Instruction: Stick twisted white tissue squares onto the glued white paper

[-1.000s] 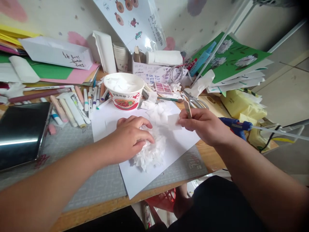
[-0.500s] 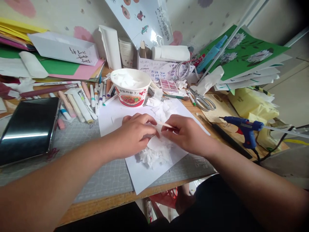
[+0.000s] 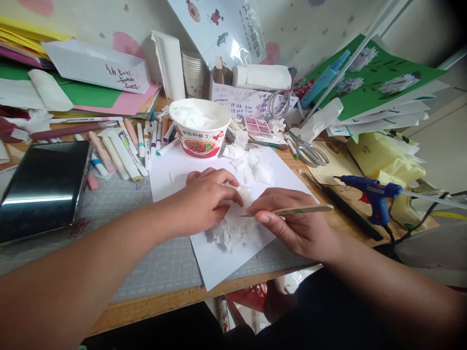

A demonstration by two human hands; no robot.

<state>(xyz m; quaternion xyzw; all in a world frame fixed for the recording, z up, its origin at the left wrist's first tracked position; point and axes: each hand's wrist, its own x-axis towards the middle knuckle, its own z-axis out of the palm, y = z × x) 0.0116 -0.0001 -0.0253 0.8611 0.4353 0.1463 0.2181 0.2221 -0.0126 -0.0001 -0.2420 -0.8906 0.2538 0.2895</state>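
Observation:
A ruffled bunch of white tissue paper pieces [image 3: 233, 233] lies on a white paper sheet [image 3: 215, 267] in front of me. My left hand [image 3: 209, 201] rests over its left and upper side, fingers curved but apart, with the fingertips at the tissue. On the other side, my right hand [image 3: 292, 221] grips a flat wooden stick [image 3: 306, 210] with a green mark, between thumb and fingers. The stick's thin end points left over the bunch. Loose tissue pieces [image 3: 255, 165] lie just beyond my hands. A paper bowl [image 3: 200, 131] with white tissue in it stands behind them.
Markers [image 3: 122, 155] and a dark tablet [image 3: 44, 189] lie on the left over a grey cutting mat [image 3: 156, 272]. Scissors [image 3: 310, 150], a black rod-like tool [image 3: 350, 214] and a blue glue gun [image 3: 375, 192] are at the right. Paper cups [image 3: 193, 73] stand at the back.
My right hand has turned and shifted right and down, so the wooden stick now shows along its length. My left hand stays nearly in place. The view has shifted slightly.

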